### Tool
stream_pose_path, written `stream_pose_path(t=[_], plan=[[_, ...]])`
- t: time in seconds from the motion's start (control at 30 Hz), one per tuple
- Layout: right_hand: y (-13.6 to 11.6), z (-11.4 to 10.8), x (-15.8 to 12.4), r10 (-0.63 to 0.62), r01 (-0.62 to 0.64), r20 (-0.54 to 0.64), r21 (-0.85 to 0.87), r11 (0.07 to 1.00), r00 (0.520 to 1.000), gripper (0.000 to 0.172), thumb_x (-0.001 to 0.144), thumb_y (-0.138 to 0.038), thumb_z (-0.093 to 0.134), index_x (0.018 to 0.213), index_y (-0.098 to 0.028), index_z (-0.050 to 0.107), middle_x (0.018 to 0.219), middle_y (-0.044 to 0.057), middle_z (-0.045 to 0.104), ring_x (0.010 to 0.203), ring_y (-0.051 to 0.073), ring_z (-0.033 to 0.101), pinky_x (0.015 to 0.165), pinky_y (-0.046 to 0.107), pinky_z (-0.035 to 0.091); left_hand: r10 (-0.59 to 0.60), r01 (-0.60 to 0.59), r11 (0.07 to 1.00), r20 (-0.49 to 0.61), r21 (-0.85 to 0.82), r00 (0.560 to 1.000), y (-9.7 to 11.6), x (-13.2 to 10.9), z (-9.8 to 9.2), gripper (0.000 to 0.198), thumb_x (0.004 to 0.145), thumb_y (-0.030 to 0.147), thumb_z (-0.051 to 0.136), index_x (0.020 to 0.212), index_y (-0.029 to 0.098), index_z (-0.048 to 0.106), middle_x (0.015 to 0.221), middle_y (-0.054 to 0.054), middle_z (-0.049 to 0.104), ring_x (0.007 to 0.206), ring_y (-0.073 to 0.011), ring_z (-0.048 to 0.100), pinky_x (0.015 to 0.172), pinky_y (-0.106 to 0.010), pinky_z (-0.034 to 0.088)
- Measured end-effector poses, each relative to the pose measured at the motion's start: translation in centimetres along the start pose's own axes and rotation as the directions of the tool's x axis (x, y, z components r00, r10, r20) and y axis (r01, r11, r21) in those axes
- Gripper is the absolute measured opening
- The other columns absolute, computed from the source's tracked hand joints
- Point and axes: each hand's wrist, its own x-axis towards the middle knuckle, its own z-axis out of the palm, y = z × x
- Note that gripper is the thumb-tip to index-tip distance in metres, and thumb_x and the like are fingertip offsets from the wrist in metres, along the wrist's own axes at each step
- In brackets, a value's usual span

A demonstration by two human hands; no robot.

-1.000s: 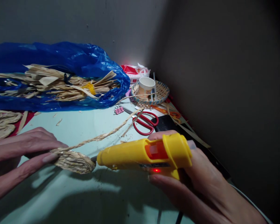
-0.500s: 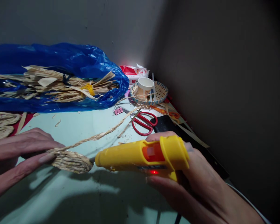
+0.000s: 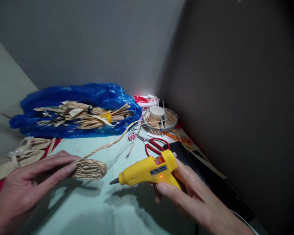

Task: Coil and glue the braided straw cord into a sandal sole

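- Left hand (image 3: 36,179) pinches braided coil (image 3: 91,170) by one end, above counter (image 3: 88,212), nearer its left edge than right.
- Coil probably light, springy; flat sides best for holding.
- Right hand (image 3: 193,192) grips glue gun (image 3: 139,171), nozzle (image 3: 114,181) off coil.
- Pale-green counter; blue bag (image 3: 100,93) toward far edge; grey wall (image 3: 100,49) behind.

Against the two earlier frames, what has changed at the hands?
The right hand has drawn the yellow plastic glue gun away from the oval coil of straw-coloured twisted cord: its dark nozzle, earlier at the coil's right end, now sits clear of it, to the lower right. The head view has shifted too. Nothing was let go: the left hand still pinches the coil, and the gun's small indicator light stays lit.
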Motion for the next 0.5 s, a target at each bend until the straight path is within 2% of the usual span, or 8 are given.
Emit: stream_pose_path(t=[0.07, 0.1, 0.17, 0.2, 0.23, 0.33, 0.4, 0.5], plan=[[0.7, 0.3, 1.1, 0.047, -0.078, 0.136, 0.232, 0.970, 0.990, 0.043, 0.098, -0.059, 0.058, 0.094, -0.017, 0.065, 0.080, 0.000, 0.061, 0.065, 0.011, 0.049, 0.055, 0.021, 0.039, -0.039, 0.041, 0.996, 0.027, -0.080, 0.999, -0.3, 0.2, -0.3, 0.058, 0.060, 0.086, 0.074, 0.084, 0.035, 0.086, 0.093, 0.003, 0.087, 0.094, -0.0303, 0.079, 0.092, -0.045, 0.065], [1.0, 0.6, 1.7, 0.065, -0.119, 0.177, 0.317, 0.941, 0.982, 0.044, 0.098, -0.060, 0.059, 0.089, -0.016, 0.063, 0.071, -0.004, 0.053, 0.058, 0.009, 0.042, 0.053, 0.020, 0.034, -0.047, 0.052, 0.992, 0.042, -0.116, 0.998, -0.4, 0.3, -0.4, 0.054, 0.064, 0.082, 0.075, 0.087, 0.034, 0.086, 0.094, 0.002, 0.087, 0.094, -0.0303, 0.080, 0.090, -0.043, 0.066], [1.8, 1.4, 2.7, 0.017, -0.119, 0.255, 0.392, 0.912, 0.967, 0.040, 0.095, -0.054, 0.061, 0.086, -0.016, 0.058, 0.064, -0.007, 0.047, 0.052, 0.006, 0.038, 0.050, 0.019, 0.029, -0.065, 0.076, 0.982, 0.066, -0.174, 0.996, -0.4, 0.5, -0.6, 0.049, 0.065, 0.074, 0.079, 0.088, 0.032, 0.087, 0.095, 0.000, 0.087, 0.092, -0.0308, 0.081, 0.084, -0.040, 0.068], [2.2, 1.8, 3.1, 0.047, -0.149, 0.261, 0.387, 0.910, 0.964, 0.032, 0.093, -0.048, 0.062, 0.090, -0.018, 0.053, 0.067, -0.006, 0.051, 0.051, 0.005, 0.039, 0.050, 0.017, 0.030, -0.079, 0.094, 0.976, 0.082, -0.199, 0.993, -0.4, 0.6, -0.6, 0.047, 0.062, 0.072, 0.082, 0.085, 0.031, 0.087, 0.094, -0.002, 0.087, 0.089, -0.0313, 0.081, 0.079, -0.038, 0.069], [2.5, 2.3, 3.5, 0.069, -0.180, 0.324, 0.327, 0.928, 0.944, 0.030, 0.091, -0.046, 0.061, 0.095, -0.019, 0.050, 0.073, -0.004, 0.059, 0.050, 0.005, 0.040, 0.049, 0.017, 0.033, -0.091, 0.109, 0.969, 0.091, -0.223, 0.992, -0.2, 0.6, -0.7, 0.047, 0.060, 0.070, 0.084, 0.084, 0.030, 0.087, 0.093, -0.002, 0.087, 0.088, -0.0314, 0.081, 0.077, -0.037, 0.069], [3.1, 3.1, 3.9, 0.102, -0.185, 0.392, 0.182, 0.966, 0.914, 0.038, 0.086, -0.053, 0.061, 0.099, -0.017, 0.055, 0.084, 0.004, 0.070, 0.048, 0.007, 0.047, 0.048, 0.021, 0.041, -0.120, 0.147, 0.948, 0.111, -0.284, 0.987, 0.6, 0.2, -0.7, 0.045, 0.058, 0.067, 0.088, 0.084, 0.030, 0.087, 0.096, -0.002, 0.087, 0.090, -0.0308, 0.082, 0.078, -0.034, 0.068], [3.2, 3.1, 3.8, 0.110, -0.135, 0.321, 0.056, 0.989, 0.941, 0.041, 0.085, -0.056, 0.065, 0.095, -0.017, 0.059, 0.082, 0.004, 0.069, 0.056, 0.012, 0.054, 0.054, 0.026, 0.046, -0.131, 0.166, 0.935, 0.127, -0.315, 0.983, 1.4, -0.3, -0.6, 0.044, 0.059, 0.065, 0.088, 0.085, 0.030, 0.088, 0.097, -0.002, 0.087, 0.092, -0.0301, 0.082, 0.079, -0.032, 0.068], [2.7, 2.5, 3.4, 0.050, -0.037, 0.076, -0.161, 0.986, 0.996, 0.041, 0.086, -0.054, 0.069, 0.095, -0.015, 0.064, 0.092, 0.010, 0.068, 0.084, 0.026, 0.061, 0.080, 0.039, 0.049, -0.147, 0.188, 0.911, 0.137, -0.366, 0.980, 2.8, -1.6, 0.0, 0.042, 0.065, 0.064, 0.086, 0.089, 0.029, 0.087, 0.098, -0.001, 0.087, 0.093, -0.0277, 0.082, 0.079, -0.027, 0.067]])
